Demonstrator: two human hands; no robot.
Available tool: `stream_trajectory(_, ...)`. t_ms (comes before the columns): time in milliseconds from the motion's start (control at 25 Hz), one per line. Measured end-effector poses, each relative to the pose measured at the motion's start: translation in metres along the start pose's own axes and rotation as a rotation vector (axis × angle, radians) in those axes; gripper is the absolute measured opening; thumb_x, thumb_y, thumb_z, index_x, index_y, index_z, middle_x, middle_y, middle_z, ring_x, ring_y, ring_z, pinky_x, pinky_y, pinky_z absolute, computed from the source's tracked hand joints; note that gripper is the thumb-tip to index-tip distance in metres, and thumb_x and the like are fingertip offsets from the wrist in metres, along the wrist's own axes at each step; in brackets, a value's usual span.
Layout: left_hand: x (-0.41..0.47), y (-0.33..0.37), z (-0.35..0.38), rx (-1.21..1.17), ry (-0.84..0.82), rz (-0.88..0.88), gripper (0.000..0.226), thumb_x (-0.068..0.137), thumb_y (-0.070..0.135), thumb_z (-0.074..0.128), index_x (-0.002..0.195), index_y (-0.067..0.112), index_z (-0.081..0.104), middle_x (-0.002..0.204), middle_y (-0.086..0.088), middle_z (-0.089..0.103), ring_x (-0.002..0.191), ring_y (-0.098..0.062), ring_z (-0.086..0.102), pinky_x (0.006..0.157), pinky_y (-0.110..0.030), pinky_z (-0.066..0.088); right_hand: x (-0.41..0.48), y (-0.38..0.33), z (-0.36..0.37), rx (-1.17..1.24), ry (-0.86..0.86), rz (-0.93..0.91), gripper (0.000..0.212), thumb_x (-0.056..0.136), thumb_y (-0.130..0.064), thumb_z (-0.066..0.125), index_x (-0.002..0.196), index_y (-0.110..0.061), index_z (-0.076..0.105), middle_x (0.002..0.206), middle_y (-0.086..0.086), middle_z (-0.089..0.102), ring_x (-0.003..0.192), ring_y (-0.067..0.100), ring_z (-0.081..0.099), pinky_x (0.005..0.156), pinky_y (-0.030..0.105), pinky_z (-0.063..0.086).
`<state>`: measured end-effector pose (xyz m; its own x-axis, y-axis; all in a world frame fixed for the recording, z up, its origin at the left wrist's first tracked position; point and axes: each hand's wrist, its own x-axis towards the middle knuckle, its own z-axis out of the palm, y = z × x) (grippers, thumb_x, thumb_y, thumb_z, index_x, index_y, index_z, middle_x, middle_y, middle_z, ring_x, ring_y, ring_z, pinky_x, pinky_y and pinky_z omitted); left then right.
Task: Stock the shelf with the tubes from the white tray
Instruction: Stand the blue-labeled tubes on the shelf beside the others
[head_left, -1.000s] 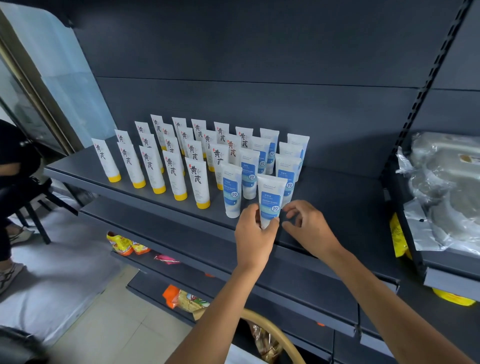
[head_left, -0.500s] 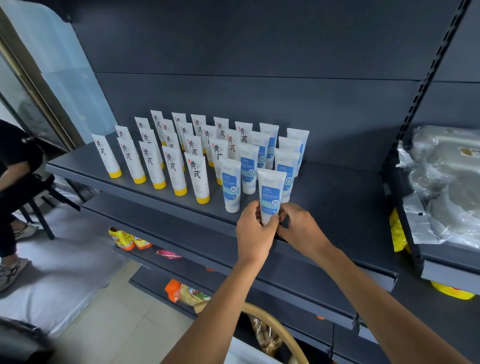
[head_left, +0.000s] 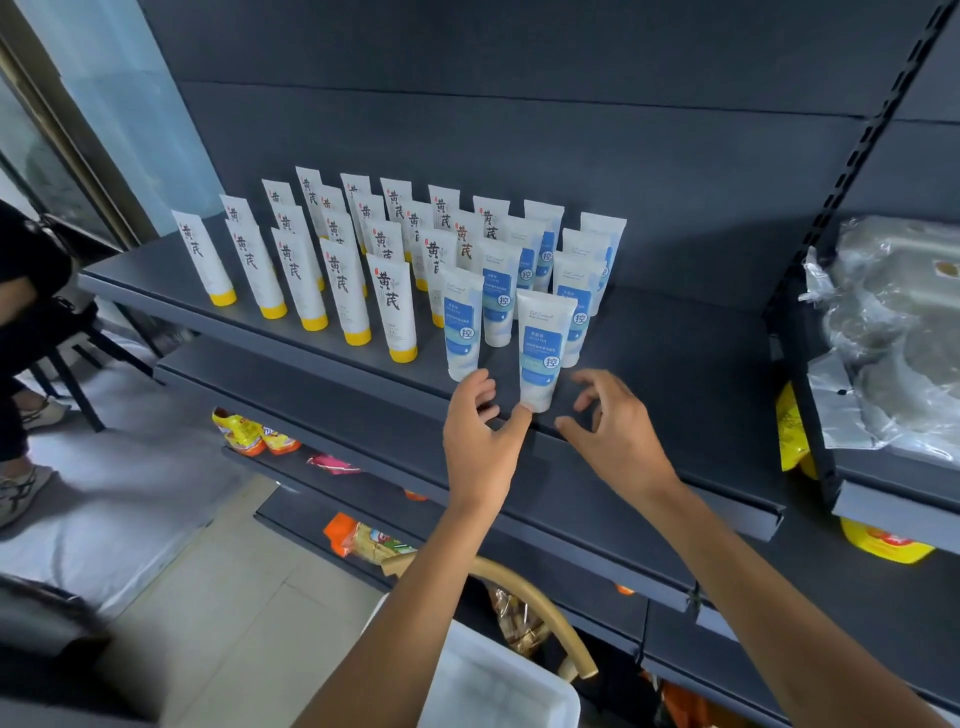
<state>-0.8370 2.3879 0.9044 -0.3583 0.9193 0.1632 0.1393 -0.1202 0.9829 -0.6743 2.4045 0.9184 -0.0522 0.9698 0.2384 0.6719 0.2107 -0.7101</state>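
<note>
We stand the front blue-and-white tube cap-down on the dark shelf, right at its near edge and at the right end of the near row. Our left hand sits just left of that tube with the fingers spread loose; the thumb tip touches the tube's lower left corner, and nothing is gripped. Our right hand hovers just to the right of the tube, fingers curled and parted, holding nothing and not touching it.

Beside this tube, to the left, another blue tube stands upright, and more of the same kind line up behind toward the far wall. Further left stand rows of white tubes with yellow caps, all upright on their caps.

The white tray shows near the bottom edge below our forearms; we cannot tell what it holds. A curved wooden chair back rises just beyond it. Snack packets lie on the lower shelves, and plastic-wrapped goods fill the shelf bay to the right
</note>
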Motion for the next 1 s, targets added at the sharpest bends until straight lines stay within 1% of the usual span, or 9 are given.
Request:
stream_trajectory(120,-0.019,-0.008,-0.028,-0.044,0.048,0.043,0.053,0.088,0.013,0.078,0.136,0.014,0.058,0.127,0.004,0.065,0.119,-0.006,0.062,0.099,-0.027,0.055,-0.026,-0.011,-0.004,0.032,0.095,-0.036,0.046,0.086,-0.019,0.076,0.127,-0.02,0.056,0.097,-0.006,0.055,0.07,0.01,0.05,0.068,0.022,0.046)
stream_trajectory(280,-0.049,-0.051,-0.088,-0.027,0.071,0.006,0.048,0.088,0.009,0.075,0.133,0.012,0.059,0.129,0.002,0.063,0.121,-0.011,0.062,0.096,-0.03,0.056,-0.091,-0.024,0.001,0.156,0.148,-0.062,0.04,0.087,-0.016,0.076,0.123,-0.022,0.058,0.098,-0.002,0.059,0.072,0.018,0.053,0.068,0.018,0.045)
stream_trajectory(400,-0.073,-0.106,-0.14,0.076,0.065,-0.122,0.052,0.086,0.013,0.076,0.134,0.009,0.058,0.13,-0.004,0.062,0.12,-0.011,0.061,0.099,-0.031,0.054,-0.151,-0.018,0.028,0.168,0.077,0.043,0.042,0.087,-0.017,0.076,0.124,-0.021,0.058,0.102,0.0,0.06,0.076,0.017,0.055,0.068,0.017,0.046)
stream_trajectory(520,-0.117,-0.168,-0.185,0.212,0.025,-0.249,0.053,0.082,0.017,0.077,0.131,0.008,0.059,0.126,-0.001,0.061,0.112,-0.002,0.061,0.094,-0.02,0.05,-0.216,0.0,0.076,0.116,-0.021,0.209,0.041,0.086,-0.015,0.077,0.124,-0.017,0.06,0.102,-0.002,0.06,0.076,0.013,0.055,0.068,0.016,0.047)
stream_trajectory(600,-0.15,-0.206,-0.211,0.289,-0.043,-0.343,0.054,0.084,0.018,0.078,0.133,0.009,0.057,0.128,0.001,0.058,0.112,-0.006,0.059,0.097,-0.024,0.05,-0.257,0.013,0.113,0.055,-0.061,0.311,0.041,0.085,-0.014,0.077,0.123,-0.015,0.061,0.101,-0.003,0.058,0.073,0.012,0.053,0.067,0.014,0.045)
stream_trajectory(720,-0.186,-0.263,-0.236,0.452,-0.186,-0.457,0.056,0.086,0.022,0.078,0.135,0.008,0.056,0.132,-0.005,0.056,0.119,-0.02,0.057,0.103,-0.035,0.049,-0.304,0.034,0.165,-0.007,-0.128,0.467,0.04,0.085,-0.018,0.076,0.122,-0.018,0.06,0.105,-0.001,0.059,0.077,0.012,0.054,0.069,0.017,0.048)
stream_trajectory(800,-0.2,-0.298,-0.245,0.587,-0.299,-0.491,0.06,0.086,0.029,0.077,0.137,0.008,0.055,0.133,-0.008,0.056,0.122,-0.024,0.056,0.102,-0.033,0.045,-0.324,0.047,0.196,-0.038,-0.173,0.512,0.041,0.087,-0.02,0.076,0.124,-0.017,0.058,0.106,-0.003,0.058,0.078,0.011,0.055,0.068,0.019,0.05)
stream_trajectory(880,-0.208,-0.335,-0.248,0.68,-0.416,-0.508,0.064,0.086,0.035,0.076,0.139,0.008,0.053,0.132,-0.009,0.056,0.125,-0.025,0.053,0.099,-0.029,0.04,-0.339,0.062,0.227,-0.078,-0.196,0.517,0.042,0.087,-0.021,0.077,0.124,-0.015,0.057,0.107,-0.005,0.056,0.077,0.012,0.055,0.068,0.014,0.048)
stream_trajectory(1000,-0.207,-0.392,-0.25,0.805,-0.494,-0.523,0.067,0.085,0.041,0.073,0.138,0.006,0.052,0.132,-0.011,0.056,0.126,-0.027,0.05,0.1,-0.036,0.043,-0.353,0.082,0.274,-0.082,-0.218,0.555,0.042,0.089,-0.023,0.075,0.124,-0.011,0.058,0.109,-0.002,0.058,0.081,0.012,0.055,0.066,-0.001,0.037)
